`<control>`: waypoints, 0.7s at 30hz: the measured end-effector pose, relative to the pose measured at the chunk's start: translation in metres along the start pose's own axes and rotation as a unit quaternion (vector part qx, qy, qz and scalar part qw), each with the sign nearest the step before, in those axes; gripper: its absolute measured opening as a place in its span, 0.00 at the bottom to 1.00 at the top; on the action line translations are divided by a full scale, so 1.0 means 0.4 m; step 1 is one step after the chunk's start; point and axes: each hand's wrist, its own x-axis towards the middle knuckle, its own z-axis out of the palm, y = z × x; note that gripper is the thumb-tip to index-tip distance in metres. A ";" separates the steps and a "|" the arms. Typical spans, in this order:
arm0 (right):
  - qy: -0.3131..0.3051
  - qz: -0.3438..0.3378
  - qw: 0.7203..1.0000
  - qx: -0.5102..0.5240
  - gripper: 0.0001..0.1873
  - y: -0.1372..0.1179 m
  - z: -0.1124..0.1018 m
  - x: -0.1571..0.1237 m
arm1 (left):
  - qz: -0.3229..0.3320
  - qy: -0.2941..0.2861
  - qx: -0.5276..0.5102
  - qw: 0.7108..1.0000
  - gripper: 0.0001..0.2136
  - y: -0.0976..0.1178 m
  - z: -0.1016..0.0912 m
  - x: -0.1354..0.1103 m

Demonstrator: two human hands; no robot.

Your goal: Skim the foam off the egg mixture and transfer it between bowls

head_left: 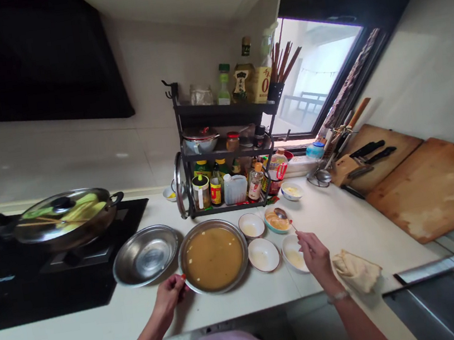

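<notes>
My right hand is closed round the thin handle of a metal spoon. The spoon's head is over a teal-rimmed bowl of pale orange contents; I cannot tell whether it touches them. At the left rim of a round metal basin of brown liquid, my left hand has its fingers pinched together on the edge. Small pale bits float in the liquid. White bowls with traces of pale residue stand between the basin and my right hand, one partly behind that hand.
Left of the basin sits a second metal basin. A lidded pan rests on the black stove. Behind stands a black rack of bottles and jars. A folded cloth, knives and cutting boards are at the right.
</notes>
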 end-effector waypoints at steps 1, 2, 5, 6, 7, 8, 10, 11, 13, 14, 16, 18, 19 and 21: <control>-0.014 -0.018 1.000 0.005 0.13 -0.017 0.008 -0.003 | 0.001 -0.001 0.001 1.000 0.21 -0.001 0.000 0.000; -0.021 -0.028 0.999 0.016 0.13 -0.034 0.019 -0.006 | 0.001 -0.003 0.002 1.000 0.21 -0.001 0.000 0.000; -0.025 -0.015 0.997 0.074 0.13 -0.084 0.073 -0.021 | -0.001 -0.005 0.005 1.000 0.21 0.000 -0.001 0.000; -0.032 -0.007 0.995 0.096 0.13 -0.098 0.096 -0.028 | -0.001 -0.003 0.005 1.000 0.21 0.001 -0.001 -0.001; -0.053 0.002 0.992 0.114 0.13 -0.112 0.120 -0.036 | -0.001 -0.002 0.006 1.000 0.21 0.003 -0.001 -0.002; -0.073 0.010 0.989 0.131 0.13 -0.124 0.145 -0.043 | -0.001 -0.001 0.007 1.000 0.21 0.004 0.000 -0.003; -0.103 0.023 0.982 0.157 0.13 -0.145 0.192 -0.059 | 0.003 -0.002 0.010 1.000 0.21 0.008 0.001 -0.006; -0.120 0.036 0.979 0.162 0.13 -0.153 0.213 -0.066 | 0.005 -0.003 0.011 1.000 0.21 0.010 0.002 -0.008; -0.145 0.070 0.970 0.182 0.13 -0.166 0.250 -0.079 | 0.007 -0.002 0.012 1.000 0.21 0.014 0.004 -0.011; -0.153 0.086 0.965 0.193 0.13 -0.169 0.266 -0.085 | 0.008 -0.001 0.012 1.000 0.21 0.016 0.005 -0.013; -0.154 0.122 0.957 0.215 0.14 -0.171 0.291 -0.093 | 0.009 0.000 0.014 1.000 0.21 0.018 0.007 -0.015; -0.132 0.173 0.949 0.227 0.16 -0.168 0.305 -0.096 | 0.009 -0.001 0.017 1.000 0.22 0.019 0.008 -0.015; -0.113 0.203 0.944 0.233 0.17 -0.166 0.308 -0.095 | 0.008 -0.001 0.018 1.000 0.22 0.020 0.008 -0.015; -0.070 0.257 0.932 0.246 0.18 -0.163 0.304 -0.088 | 0.007 0.001 0.017 1.000 0.22 0.019 0.007 -0.015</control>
